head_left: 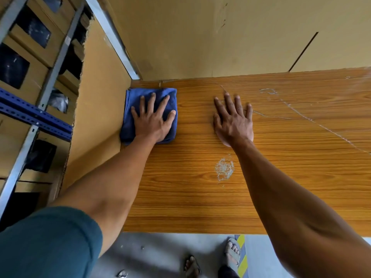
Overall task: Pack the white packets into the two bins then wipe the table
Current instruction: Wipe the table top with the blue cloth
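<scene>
Left hand point(153, 119) pressed flat, fingers spread, on a folded blue cloth point(148, 115) at the far left corner of the wood-grain table point(200, 207).

Right hand point(233, 119) laid palm down on the bare tabletop, fingers straight and slightly fanned, holding nothing, well apart from the cloth. Cloth tucked against the tan side panel point(98, 121) and close to the back wall point(200, 37). Pale scuffed patch point(224, 169) on the surface nearer the front edge, between the two forearms; thin whitish scratch lines point(301, 115) running across the right part of the table. Metal shelving with cardboard boxes point(30, 77) at left; sandalled feet point(232, 251) on the grey floor point(156, 253) below.
</scene>
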{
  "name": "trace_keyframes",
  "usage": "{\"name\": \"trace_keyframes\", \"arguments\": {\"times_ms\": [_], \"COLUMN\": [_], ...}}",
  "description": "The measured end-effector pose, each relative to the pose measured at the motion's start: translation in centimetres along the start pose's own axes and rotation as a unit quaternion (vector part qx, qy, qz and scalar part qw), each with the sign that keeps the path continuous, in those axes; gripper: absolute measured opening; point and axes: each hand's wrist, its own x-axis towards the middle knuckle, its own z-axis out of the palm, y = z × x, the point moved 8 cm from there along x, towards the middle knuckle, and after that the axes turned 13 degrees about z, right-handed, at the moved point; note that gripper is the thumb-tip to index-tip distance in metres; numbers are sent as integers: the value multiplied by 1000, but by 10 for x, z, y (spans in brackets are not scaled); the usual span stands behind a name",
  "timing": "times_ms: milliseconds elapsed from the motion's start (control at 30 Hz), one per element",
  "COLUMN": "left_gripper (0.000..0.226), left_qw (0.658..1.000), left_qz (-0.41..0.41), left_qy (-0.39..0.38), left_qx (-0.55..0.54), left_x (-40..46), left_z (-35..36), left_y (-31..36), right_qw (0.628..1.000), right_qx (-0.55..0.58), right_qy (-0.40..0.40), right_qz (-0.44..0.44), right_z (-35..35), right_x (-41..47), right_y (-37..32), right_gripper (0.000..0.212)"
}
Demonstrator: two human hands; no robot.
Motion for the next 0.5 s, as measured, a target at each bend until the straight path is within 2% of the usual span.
{"name": "trace_keyframes", "arguments": {"times_ms": [233, 500], "left_gripper": [68, 72], "left_qw": [1000, 1000], "left_qz": [-15, 3], "left_qy": [14, 23], "left_qx": [-5, 0], "left_x": [60, -15], "left_z": [-16, 2], "left_y": [-21, -6], "right_qw": [1000, 1000], "right_qx": [6, 10], "right_qy": [10, 8], "right_qz": [8, 3], "right_z": [-2, -3], "right_x": [0, -1], "right_y": [-2, 0], "right_gripper": [61, 62]}}
